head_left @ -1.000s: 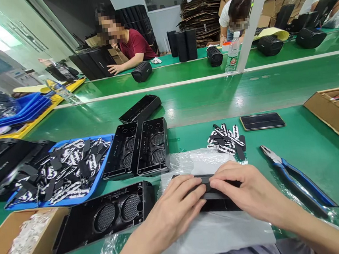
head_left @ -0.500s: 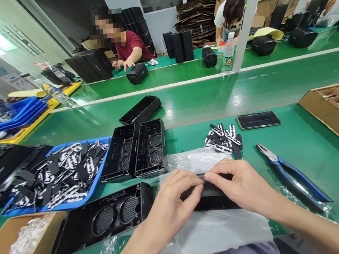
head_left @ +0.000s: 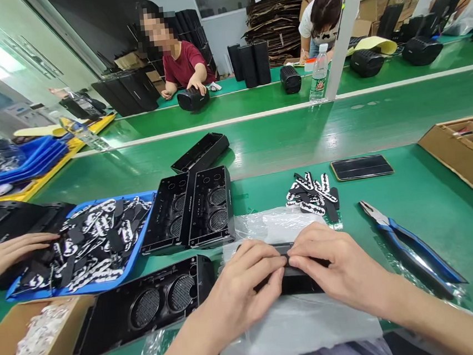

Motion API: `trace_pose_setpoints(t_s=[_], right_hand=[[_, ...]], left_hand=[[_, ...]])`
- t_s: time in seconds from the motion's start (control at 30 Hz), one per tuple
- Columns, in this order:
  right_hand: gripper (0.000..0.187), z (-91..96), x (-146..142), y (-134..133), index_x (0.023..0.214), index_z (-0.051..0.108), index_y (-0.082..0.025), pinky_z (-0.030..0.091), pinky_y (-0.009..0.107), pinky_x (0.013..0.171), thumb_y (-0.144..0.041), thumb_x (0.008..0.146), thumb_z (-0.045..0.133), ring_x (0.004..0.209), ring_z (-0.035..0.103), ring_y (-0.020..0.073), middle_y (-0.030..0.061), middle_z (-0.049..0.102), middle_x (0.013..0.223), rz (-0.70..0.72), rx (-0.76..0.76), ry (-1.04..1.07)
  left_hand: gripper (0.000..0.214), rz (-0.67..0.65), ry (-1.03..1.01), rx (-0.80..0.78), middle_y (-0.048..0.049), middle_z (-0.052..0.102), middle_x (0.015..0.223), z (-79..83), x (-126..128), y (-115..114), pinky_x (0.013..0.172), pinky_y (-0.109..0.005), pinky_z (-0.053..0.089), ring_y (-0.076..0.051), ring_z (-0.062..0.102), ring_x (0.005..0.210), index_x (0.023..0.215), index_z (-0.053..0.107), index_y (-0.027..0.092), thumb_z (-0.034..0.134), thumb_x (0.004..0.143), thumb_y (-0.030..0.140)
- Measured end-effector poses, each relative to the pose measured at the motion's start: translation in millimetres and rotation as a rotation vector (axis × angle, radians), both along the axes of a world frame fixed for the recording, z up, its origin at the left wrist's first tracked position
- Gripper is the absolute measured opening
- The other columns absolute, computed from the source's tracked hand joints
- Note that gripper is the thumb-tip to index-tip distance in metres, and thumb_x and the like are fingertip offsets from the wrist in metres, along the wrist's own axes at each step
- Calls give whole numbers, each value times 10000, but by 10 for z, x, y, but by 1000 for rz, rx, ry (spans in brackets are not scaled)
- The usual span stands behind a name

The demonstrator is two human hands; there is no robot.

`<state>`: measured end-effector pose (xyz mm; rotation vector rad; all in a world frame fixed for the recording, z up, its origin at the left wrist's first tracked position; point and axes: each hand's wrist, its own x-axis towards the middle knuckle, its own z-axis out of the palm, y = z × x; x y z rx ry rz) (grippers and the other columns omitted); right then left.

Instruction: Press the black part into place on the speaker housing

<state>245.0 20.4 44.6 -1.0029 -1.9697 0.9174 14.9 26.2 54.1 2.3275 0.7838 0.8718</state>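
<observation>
A black speaker housing (head_left: 299,285) lies on a translucent plastic sheet (head_left: 309,326) in front of me, largely covered by my fingers. From the left, my left hand (head_left: 252,276) grips it with the fingertips pinched at its upper middle. My right hand (head_left: 334,260) is closed on the same spot from the right, the two thumbs nearly meeting. Whether a small part sits between the fingertips is hidden. Just beyond the hands is a loose pile of black-and-white strips (head_left: 311,195). Left of my left hand rests an open speaker shell (head_left: 149,308) with round mesh grilles.
Blue-handled pliers (head_left: 413,250) lie right, below a phone (head_left: 361,167). A divided cardboard box (head_left: 462,172) stands far right. At left are a blue tray (head_left: 138,262) of strips, a carton (head_left: 72,321) of clear pieces, and more shells (head_left: 209,208). Co-workers sit across the bench.
Another person's hand has come in at the left edge, over the blue tray's side. Across the bench, a co-worker's hand now rests on a black speaker. My hands have barely shifted.
</observation>
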Motion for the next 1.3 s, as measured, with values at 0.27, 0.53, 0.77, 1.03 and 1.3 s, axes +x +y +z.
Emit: trace_pose_setpoints(t_s=[0.27,0.53,0.77,1.03,1.3], right_hand=[[141,-80,20,-134,1137,678,-190,520,316,908,-149,1038,585,1032,575,151,34,673,1058,34,165,-13],[307,33,84,-273,1266,650,-279,527,318,1013,-115,1018,570,1158,570,147,11,668,1171,23,19,-19],[189,-9,107,-348,1133,676,-214,539,342,947,-125,999,578,1152,576,192,88,575,1233,-50,70,-111],[320,-31,217,-441,1270,592,-256,535,349,995,-101,993,550,1188,557,190,66,589,1243,-63,87,-148],[325,-168,224,-589,1231,617,-234,497,270,1066,-74,950,582,1246,543,162,50,631,1218,-267,116,-38]], left_hand=[[200,-45,219,357,-110,649,1173,-145,-118,-73,1115,-416,486,-280,555,1178,1239,635,56,624,1045,102],[207,-27,175,369,-116,663,1170,-186,-137,-126,1160,-433,496,-255,601,1182,1239,634,55,623,1034,83],[274,-76,240,355,-128,635,1227,-208,-190,-235,1161,-459,408,-286,510,1253,1306,609,19,612,1033,33],[272,-22,212,271,-101,628,1211,-175,-99,-275,1066,-386,410,-246,520,1174,1344,603,70,535,1080,69],[257,-78,325,39,-88,553,1241,151,-38,-208,990,-370,421,-257,482,1147,1335,582,167,456,1112,145]])
